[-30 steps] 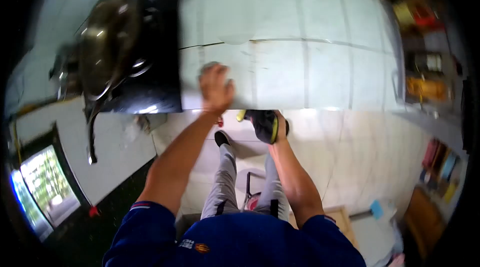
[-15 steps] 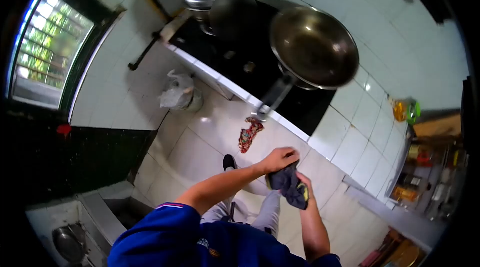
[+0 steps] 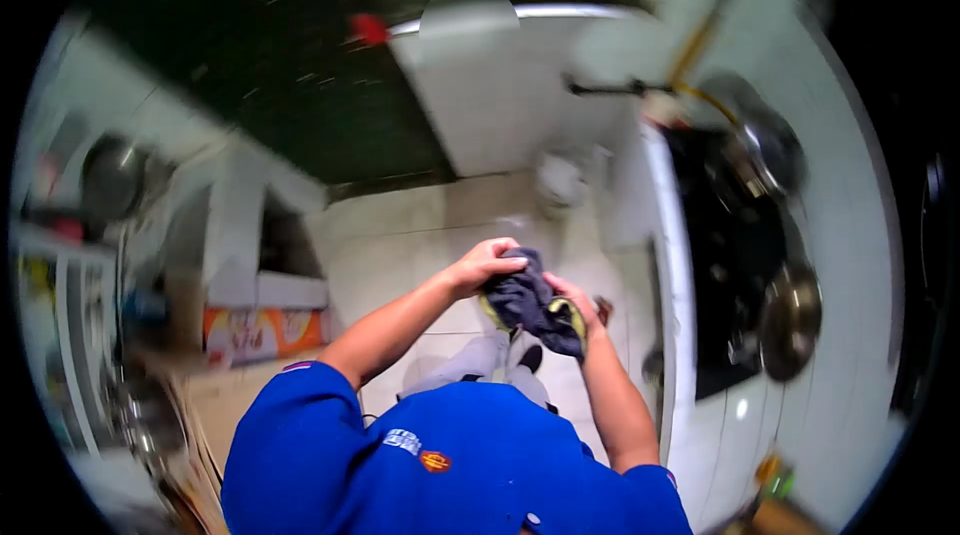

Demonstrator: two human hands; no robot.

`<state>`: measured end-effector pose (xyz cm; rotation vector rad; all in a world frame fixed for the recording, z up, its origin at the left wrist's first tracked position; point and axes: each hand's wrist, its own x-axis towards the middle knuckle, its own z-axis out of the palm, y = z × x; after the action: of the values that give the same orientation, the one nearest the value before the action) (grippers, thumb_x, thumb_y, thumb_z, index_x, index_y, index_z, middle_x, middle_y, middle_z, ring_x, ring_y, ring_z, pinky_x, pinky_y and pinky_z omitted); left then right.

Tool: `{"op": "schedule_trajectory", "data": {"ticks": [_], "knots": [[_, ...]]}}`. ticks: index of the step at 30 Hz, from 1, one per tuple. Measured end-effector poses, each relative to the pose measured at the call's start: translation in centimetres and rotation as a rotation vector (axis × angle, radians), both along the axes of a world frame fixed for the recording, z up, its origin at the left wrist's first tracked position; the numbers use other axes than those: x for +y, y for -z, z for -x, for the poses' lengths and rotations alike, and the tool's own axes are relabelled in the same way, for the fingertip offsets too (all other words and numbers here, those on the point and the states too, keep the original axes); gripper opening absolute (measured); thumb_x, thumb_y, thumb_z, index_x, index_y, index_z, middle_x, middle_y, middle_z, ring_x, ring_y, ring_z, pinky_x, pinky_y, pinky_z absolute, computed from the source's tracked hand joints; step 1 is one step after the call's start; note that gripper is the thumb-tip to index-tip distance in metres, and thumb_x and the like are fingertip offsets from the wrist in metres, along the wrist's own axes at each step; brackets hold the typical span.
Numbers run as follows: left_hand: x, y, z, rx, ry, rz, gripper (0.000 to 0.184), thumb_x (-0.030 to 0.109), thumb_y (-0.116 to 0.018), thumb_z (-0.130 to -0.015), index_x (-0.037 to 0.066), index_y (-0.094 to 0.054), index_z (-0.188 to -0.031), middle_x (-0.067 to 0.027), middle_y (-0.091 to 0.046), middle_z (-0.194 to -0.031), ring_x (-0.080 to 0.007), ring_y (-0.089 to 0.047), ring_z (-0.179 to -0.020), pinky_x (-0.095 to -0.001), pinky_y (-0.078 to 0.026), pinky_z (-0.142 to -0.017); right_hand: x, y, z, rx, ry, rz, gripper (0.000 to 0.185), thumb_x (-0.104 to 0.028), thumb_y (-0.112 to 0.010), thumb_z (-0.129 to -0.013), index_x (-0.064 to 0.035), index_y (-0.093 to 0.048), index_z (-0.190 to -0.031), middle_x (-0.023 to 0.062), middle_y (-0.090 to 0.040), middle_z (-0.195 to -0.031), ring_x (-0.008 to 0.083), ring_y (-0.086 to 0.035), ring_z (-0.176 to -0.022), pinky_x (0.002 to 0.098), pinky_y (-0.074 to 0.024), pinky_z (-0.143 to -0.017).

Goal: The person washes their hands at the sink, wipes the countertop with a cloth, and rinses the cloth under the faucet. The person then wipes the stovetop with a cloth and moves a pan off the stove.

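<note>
A dark grey cloth with yellow edging (image 3: 530, 300) is bunched between my two hands, in front of my body and above the floor. My left hand (image 3: 487, 267) grips its upper left part, with the thumb lying over the fabric. At the cloth's right side, my right hand (image 3: 578, 305) holds the other end, its fingers partly hidden by the folds.
At the right, a black stove (image 3: 725, 255) carries a wok (image 3: 790, 323) and a lidded pot (image 3: 770, 150). A bin with a plastic bag (image 3: 560, 180) stands on the floor ahead. At the left is an orange box (image 3: 265, 333) by a low counter.
The view has swung left, away from the counter, so the stove now lies at the right. My left hand has left the tiled counter and joined my right hand on the cloth.
</note>
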<state>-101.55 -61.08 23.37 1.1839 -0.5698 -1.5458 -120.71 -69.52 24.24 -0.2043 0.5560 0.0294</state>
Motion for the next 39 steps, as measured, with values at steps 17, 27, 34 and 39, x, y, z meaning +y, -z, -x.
{"op": "schedule_trajectory", "data": {"ticks": [17, 27, 34, 39], "knots": [[28.4, -5.2, -34.5, 0.18, -1.312, 0.419, 0.017, 0.017, -0.058, -0.091, 0.003, -0.058, -0.099, -0.0083, -0.064, -0.098, -0.0187, -0.063, -0.091, -0.0332, -0.051, -0.086, 16.6, -5.9, -50.2, -0.243, -0.727, 0.228, 0.04, -0.03, -0.045, -0.093, -0.0012, -0.052, -0.12, 0.0155, -0.062, -0.109, 0.0269, -0.063, -0.09, 0.0379, -0.0536, -0.079], [41.5, -11.1, -50.4, 0.259, -1.613, 0.403, 0.035, 0.034, -0.059, -0.09, 0.005, -0.059, -0.109, -0.0126, -0.064, -0.104, -0.0269, -0.062, -0.097, -0.0419, -0.048, -0.093, 29.3, -6.7, -74.0, -0.409, -1.009, 0.186, 0.035, -0.025, -0.045, -0.092, 0.0022, -0.057, -0.111, 0.0163, -0.064, -0.1, 0.0268, -0.065, -0.086, 0.0348, -0.0535, -0.075], [47.6, -18.6, -59.0, 0.139, -1.8, 0.554, 0.029, 0.031, -0.052, -0.094, 0.005, -0.056, -0.106, -0.0125, -0.063, -0.102, -0.0274, -0.062, -0.094, -0.0438, -0.05, -0.088, 36.4, -10.3, -86.3, -0.358, -1.081, 0.212, 0.028, -0.024, -0.045, -0.093, -0.0027, -0.063, -0.098, 0.0109, -0.068, -0.09, 0.0204, -0.066, -0.079, 0.0308, -0.0539, -0.073], [52.2, -20.0, -63.4, -0.02, -1.974, 0.572, 0.025, 0.028, -0.054, -0.094, 0.005, -0.055, -0.102, -0.013, -0.063, -0.099, -0.0268, -0.063, -0.09, -0.0434, -0.051, -0.086, 43.0, -6.7, -95.8, -0.456, -1.215, 0.007, 0.03, -0.028, -0.047, -0.092, -0.0024, -0.063, -0.094, 0.0116, -0.068, -0.089, 0.0229, -0.067, -0.075, 0.0339, -0.0554, -0.069]]}}
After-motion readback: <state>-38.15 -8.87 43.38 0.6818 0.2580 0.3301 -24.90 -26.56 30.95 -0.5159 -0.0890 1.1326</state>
